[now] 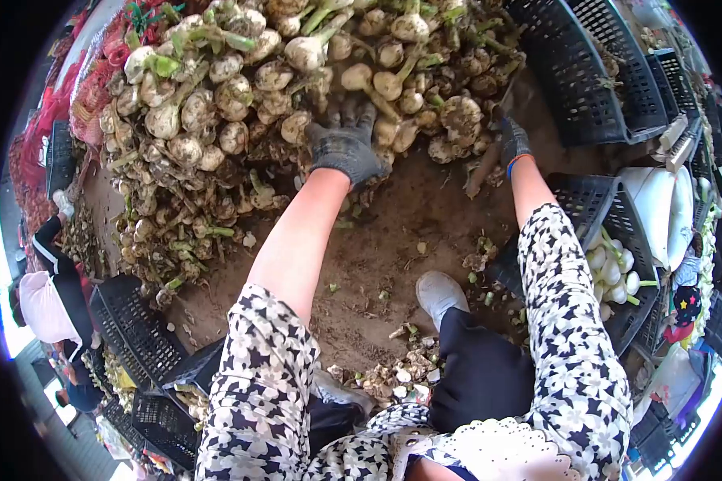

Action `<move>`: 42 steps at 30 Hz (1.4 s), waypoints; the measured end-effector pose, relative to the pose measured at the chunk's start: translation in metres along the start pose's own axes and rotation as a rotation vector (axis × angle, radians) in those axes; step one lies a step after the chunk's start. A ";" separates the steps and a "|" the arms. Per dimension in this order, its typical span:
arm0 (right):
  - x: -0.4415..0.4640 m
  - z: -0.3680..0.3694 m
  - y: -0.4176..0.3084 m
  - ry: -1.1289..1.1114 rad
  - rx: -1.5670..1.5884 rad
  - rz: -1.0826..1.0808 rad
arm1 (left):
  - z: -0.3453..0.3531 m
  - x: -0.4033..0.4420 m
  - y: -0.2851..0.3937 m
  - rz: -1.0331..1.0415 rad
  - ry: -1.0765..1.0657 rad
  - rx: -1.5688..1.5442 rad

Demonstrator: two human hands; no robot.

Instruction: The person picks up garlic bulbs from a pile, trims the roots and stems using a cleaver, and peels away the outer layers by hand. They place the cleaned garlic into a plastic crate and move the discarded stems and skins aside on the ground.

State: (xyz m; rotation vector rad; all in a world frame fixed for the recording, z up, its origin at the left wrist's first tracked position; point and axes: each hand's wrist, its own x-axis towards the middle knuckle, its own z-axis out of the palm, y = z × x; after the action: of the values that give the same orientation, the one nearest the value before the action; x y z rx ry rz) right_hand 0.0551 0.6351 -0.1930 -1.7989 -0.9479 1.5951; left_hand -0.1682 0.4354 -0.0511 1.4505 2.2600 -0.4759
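Note:
A big heap of soil-covered garlic bulbs [233, 96] with cut green stems fills the ground ahead. My left hand [342, 146], in a dark grey glove, lies palm down against the near edge of the heap. Its fingers are spread over the bulbs, and I see nothing held in it. At the heap's right side is my right hand [516, 143], in a matching glove with an orange cuff. Its fingers look curled, seen edge-on. A flat brownish strip [483, 167] is close beside them; I cannot tell whether the hand grips it.
Black plastic crates stand at upper right [590, 72] and lower left [136, 333]. Cleaned white garlic [610, 268] fills a crate beside my right arm. Red mesh sacks [96, 92] lie at left, near another person [48, 297]. Peelings [401, 373] litter the ground around my shoes.

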 end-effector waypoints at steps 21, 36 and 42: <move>-0.191 0.011 0.168 -0.598 -0.287 -0.093 | 0.156 -0.132 -0.046 0.094 0.099 -0.018; -0.085 0.053 -0.031 -0.062 -0.212 -0.205 | 0.010 0.011 -0.027 -0.105 0.064 -0.201; -0.039 0.051 -0.020 -0.496 -1.081 -0.769 | 0.032 0.032 -0.043 -0.015 0.173 -0.183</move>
State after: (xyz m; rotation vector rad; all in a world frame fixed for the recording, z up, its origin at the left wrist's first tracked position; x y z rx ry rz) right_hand -0.0001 0.6137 -0.1616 -1.2057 -2.6958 1.0358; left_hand -0.2147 0.4275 -0.0918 1.4302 2.3786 -0.1472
